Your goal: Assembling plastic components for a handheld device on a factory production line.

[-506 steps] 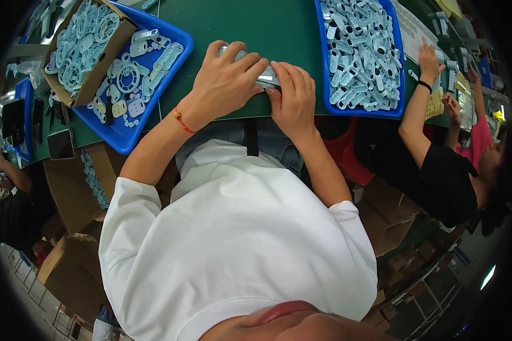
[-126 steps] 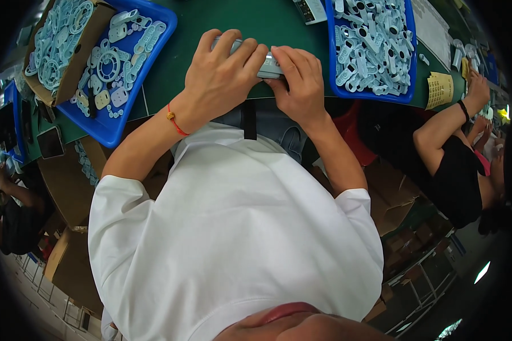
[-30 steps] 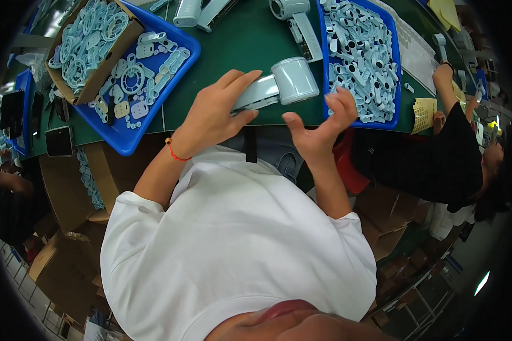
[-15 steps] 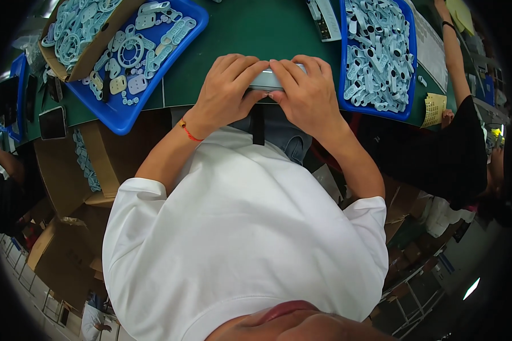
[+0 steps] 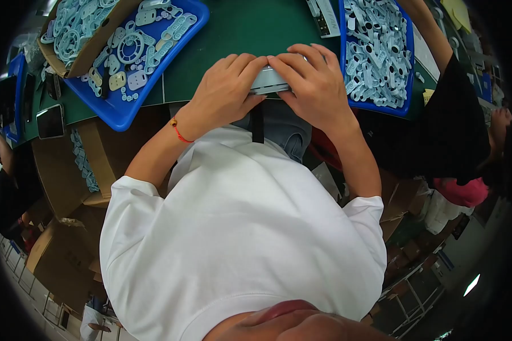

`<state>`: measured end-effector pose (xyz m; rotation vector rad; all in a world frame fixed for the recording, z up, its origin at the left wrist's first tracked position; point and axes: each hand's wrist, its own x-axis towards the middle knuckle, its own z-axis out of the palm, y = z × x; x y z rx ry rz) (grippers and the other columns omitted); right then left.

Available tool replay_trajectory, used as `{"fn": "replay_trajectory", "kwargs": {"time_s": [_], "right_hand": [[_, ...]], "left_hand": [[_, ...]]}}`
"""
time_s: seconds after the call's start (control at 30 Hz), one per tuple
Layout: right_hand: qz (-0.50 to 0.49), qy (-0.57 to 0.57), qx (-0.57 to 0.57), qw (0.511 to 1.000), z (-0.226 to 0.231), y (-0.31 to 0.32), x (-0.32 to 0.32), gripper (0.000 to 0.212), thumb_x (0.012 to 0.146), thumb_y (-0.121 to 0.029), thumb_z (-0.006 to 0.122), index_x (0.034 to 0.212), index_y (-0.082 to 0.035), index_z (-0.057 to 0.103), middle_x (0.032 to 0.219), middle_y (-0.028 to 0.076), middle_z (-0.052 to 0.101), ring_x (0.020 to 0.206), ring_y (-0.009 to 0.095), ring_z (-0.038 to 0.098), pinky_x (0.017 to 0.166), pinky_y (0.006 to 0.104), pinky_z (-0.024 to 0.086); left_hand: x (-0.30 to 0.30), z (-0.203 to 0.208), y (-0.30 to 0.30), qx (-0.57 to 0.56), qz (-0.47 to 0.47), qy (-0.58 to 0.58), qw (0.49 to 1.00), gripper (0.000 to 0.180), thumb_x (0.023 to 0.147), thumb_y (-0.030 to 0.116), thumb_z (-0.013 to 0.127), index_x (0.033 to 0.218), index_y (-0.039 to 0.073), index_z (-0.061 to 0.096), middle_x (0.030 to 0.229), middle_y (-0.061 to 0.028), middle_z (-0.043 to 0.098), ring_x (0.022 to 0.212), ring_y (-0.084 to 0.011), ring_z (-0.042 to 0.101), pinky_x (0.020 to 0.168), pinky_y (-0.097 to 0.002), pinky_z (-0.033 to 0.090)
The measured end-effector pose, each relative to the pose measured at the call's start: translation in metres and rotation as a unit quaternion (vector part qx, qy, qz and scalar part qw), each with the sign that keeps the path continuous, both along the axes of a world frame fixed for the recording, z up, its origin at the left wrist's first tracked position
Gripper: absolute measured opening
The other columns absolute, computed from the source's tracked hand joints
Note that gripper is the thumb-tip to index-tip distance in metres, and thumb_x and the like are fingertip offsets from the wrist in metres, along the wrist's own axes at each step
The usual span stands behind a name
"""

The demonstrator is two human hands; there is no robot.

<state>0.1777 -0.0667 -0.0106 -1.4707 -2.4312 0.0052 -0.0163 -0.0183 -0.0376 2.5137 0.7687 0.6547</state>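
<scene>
Between my two hands, at the table's near edge, is a pale grey-blue plastic casing (image 5: 269, 81) with rounded edges. My left hand (image 5: 227, 85) grips its left end, thumb below and fingers over the top. On its right end lies my right hand (image 5: 314, 85), fingers curled over the far side and thumb against the near side. The fingers hide both ends of the casing, so its exact kind cannot be made out.
A blue tray (image 5: 132, 115) with loose light-blue plastic parts stands at the left, a cardboard box (image 5: 91, 48) of similar parts on it. Another blue tray (image 5: 402, 111) full of small parts is at the right. A phone (image 5: 51, 121) lies far left. A co-worker's arm (image 5: 429, 28) reaches in.
My right hand has shifted slightly up and right, its fingers spreading more over the casing, and more of the casing shows. At right, the co-worker's arm has moved inward over the tray's far corner.
</scene>
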Motion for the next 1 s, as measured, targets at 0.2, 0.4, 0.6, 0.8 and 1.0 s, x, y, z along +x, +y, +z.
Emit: {"fn": "replay_trajectory", "kwargs": {"time_s": [0.2, 0.4, 0.6, 0.8, 1.0], "right_hand": [[-0.247, 0.465, 0.034, 0.85, 0.002, -0.003, -0.01, 0.05, 0.081, -0.022, 0.071, 0.12, 0.0, 0.049, 0.117, 0.014, 0.052, 0.106, 0.018, 0.052, 0.086, 0.0285, 0.043], [-0.254, 0.384, -0.087, 0.883, 0.002, 0.001, -0.034, 0.034, 0.084, -0.031, 0.065, 0.089, 0.002, 0.06, 0.075, 0.012, 0.063, 0.065, 0.021, 0.062, 0.058, 0.0294, 0.048], [-0.241, 0.35, -0.049, 0.904, 0.003, 0.006, -0.032, 0.032, 0.082, -0.03, 0.067, 0.081, 0.001, 0.058, 0.068, 0.011, 0.059, 0.056, 0.02, 0.055, 0.053, 0.0291, 0.044], [-0.233, 0.439, -0.044, 0.867, -0.014, 0.001, -0.035, 0.032, 0.081, -0.029, 0.068, 0.078, 0.0, 0.056, 0.067, 0.007, 0.054, 0.057, 0.012, 0.047, 0.053, 0.0259, 0.04], [-0.198, 0.519, 0.068, 0.829, -0.027, 0.015, -0.044, 0.039, 0.089, -0.037, 0.055, 0.093, 0.002, 0.059, 0.072, 0.01, 0.058, 0.061, 0.016, 0.053, 0.054, 0.0289, 0.043]], "left_hand": [[0.006, 0.003, -0.003, -0.334, 0.115, -0.182, 0.918, 0.066, 0.076, 0.02, 0.073, 0.126, -0.001, 0.034, 0.112, -0.0222, 0.049, 0.1, -0.0348, 0.055, 0.083, -0.0375, 0.046], [0.024, 0.003, -0.012, -0.187, 0.11, -0.155, 0.964, 0.084, 0.071, 0.006, 0.071, 0.137, -0.002, 0.019, 0.121, -0.0227, 0.039, 0.092, -0.0416, 0.057, 0.074, -0.0424, 0.051], [0.024, -0.003, -0.01, -0.128, 0.122, -0.126, 0.976, 0.085, 0.071, 0.003, 0.068, 0.138, -0.002, 0.017, 0.12, -0.0242, 0.039, 0.086, -0.0425, 0.058, 0.064, -0.0423, 0.053], [0.026, -0.001, -0.014, -0.151, 0.124, -0.164, 0.967, 0.079, 0.071, 0.003, 0.068, 0.135, -0.002, 0.021, 0.119, -0.0246, 0.039, 0.086, -0.043, 0.058, 0.065, -0.0424, 0.053], [0.031, -0.009, -0.014, -0.133, 0.108, -0.201, 0.964, 0.081, 0.07, 0.003, 0.068, 0.135, 0.001, 0.021, 0.121, -0.0236, 0.039, 0.095, -0.0429, 0.054, 0.072, -0.0427, 0.052]]}}
